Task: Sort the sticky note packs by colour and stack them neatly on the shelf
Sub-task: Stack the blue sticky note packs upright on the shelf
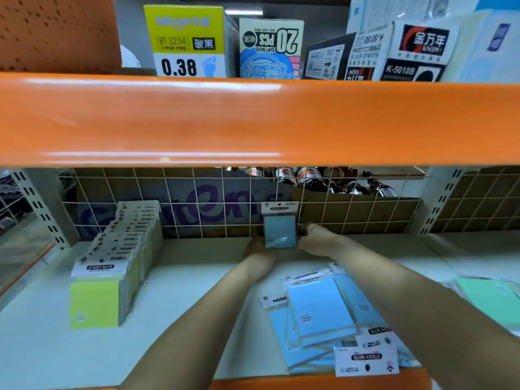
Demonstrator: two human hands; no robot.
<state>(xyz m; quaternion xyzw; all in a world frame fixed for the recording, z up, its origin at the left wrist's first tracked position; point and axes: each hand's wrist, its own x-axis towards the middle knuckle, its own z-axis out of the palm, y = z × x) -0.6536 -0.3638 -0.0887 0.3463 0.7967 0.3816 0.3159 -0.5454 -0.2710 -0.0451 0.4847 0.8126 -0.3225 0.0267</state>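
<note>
A blue sticky note pack (280, 227) stands upright against the wire grid at the back of the white shelf (191, 291). My left hand (257, 244) holds its left edge and my right hand (316, 237) holds its right edge. A row of yellow-green packs (112, 266) stands upright at the left, front to back. Several blue packs (323, 313) lie in a loose heap near the front edge, under my right forearm. Green packs (489, 299) lie at the far right.
An orange shelf beam (253, 119) crosses just above, with pen boxes (188, 40) on the upper level. The wire grid (197, 209) backs the shelf, with cardboard and bottles (309, 178) behind it. Slotted uprights (439, 204) stand at both sides.
</note>
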